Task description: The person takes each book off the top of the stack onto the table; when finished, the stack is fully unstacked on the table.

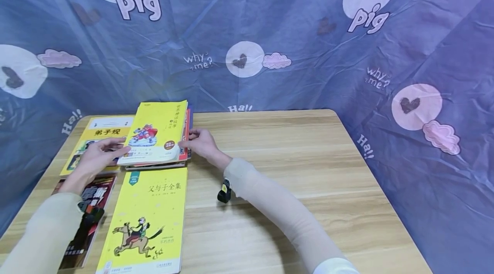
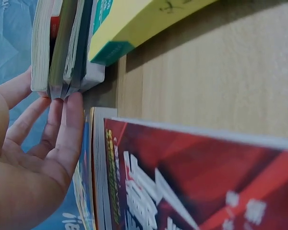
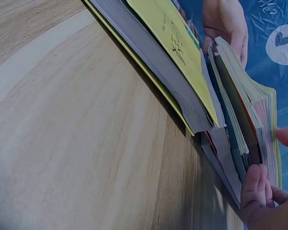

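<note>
A stack of books with a yellow-and-white storybook (image 1: pixel 158 115) on top lies at the back left in the head view. My left hand (image 1: pixel 96 158) grips the stack's left side, thumb at the top cover and fingers against the lower books. On the opposite side my right hand (image 1: pixel 203 143) grips it, its thumb on the top cover's lower right corner. The right wrist view shows page edges (image 3: pixel 237 112) of several books between the hands, the top one's pages fanned a little. In the left wrist view, fingertips (image 2: pixel 74 105) press the stack's edges.
In front of the stack lies a thick yellow book (image 1: pixel 148 209) with a horse rider on its cover. A dark red book (image 1: pixel 82 239) is beneath the left forearm. Another yellow book (image 1: pixel 109 124) lies behind the left hand. A blue printed cloth (image 1: pixel 270 16) hangs behind the wooden table (image 1: pixel 293 158).
</note>
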Demonstrator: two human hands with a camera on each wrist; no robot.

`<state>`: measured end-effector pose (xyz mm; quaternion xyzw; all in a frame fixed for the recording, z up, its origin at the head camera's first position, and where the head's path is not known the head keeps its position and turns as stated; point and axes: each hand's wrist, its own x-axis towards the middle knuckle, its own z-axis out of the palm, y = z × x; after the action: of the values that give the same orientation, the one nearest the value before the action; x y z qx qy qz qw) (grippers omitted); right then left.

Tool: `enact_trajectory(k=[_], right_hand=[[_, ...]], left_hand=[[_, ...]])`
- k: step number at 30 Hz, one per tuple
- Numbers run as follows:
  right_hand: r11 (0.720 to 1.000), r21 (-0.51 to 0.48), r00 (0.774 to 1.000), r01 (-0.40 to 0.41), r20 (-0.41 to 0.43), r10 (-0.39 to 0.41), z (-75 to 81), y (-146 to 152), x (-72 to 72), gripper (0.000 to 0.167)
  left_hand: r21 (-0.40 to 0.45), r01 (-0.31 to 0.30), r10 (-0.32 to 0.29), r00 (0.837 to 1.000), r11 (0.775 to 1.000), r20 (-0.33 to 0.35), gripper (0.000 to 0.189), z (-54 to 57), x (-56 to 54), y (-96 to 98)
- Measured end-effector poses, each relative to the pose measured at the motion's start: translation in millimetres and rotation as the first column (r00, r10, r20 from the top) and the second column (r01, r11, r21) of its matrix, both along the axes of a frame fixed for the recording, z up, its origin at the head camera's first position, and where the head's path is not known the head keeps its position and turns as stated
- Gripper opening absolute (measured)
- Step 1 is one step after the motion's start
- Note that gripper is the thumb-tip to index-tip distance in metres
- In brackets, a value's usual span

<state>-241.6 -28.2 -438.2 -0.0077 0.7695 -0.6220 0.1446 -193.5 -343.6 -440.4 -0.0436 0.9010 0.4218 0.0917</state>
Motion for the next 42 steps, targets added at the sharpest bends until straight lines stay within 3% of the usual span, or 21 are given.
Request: enact_trajectory(k=[10, 19, 29, 35, 42], right_hand=[[1.0, -0.009, 0.999, 0.028, 0.015, -0.028, -2.1, -3, 0.3, 0.06], [0.994, -0.107, 0.994, -0.009, 0.11, 0.02, -0.2, 5, -6.5, 0.054], [0.986, -0.159, 0.987, -0.042, 0.148, 0.066, 2.7, 38, -1.6, 0.058], [0.964, -0.263, 0.987, -0.029, 0.147, 0.07, 10.3, 64, 5.3, 0.057], [0.951, -0.306, 0.99, 0.034, 0.143, 0.011, 18.2, 98, 14.1, 0.057]], left_hand=[[0.052, 0.045, -0.045, 0.999, 0.998, -0.003, 0.08, 2.3, -0.9, 13.8], [0.058, 0.021, -0.021, 1.0, 0.998, -0.003, 0.084, 1.4, -0.9, 15.5], [0.026, -0.002, 0.002, 1.0, 1.0, 0.018, 0.086, 0.2, -0.5, 13.6], [0.016, -0.006, 0.006, 0.999, 1.0, 0.033, 0.085, 1.7, 1.1, 14.9], [-0.009, -0.005, 0.006, 1.0, 1.0, 0.019, 0.081, 0.5, 0.7, 14.0]])
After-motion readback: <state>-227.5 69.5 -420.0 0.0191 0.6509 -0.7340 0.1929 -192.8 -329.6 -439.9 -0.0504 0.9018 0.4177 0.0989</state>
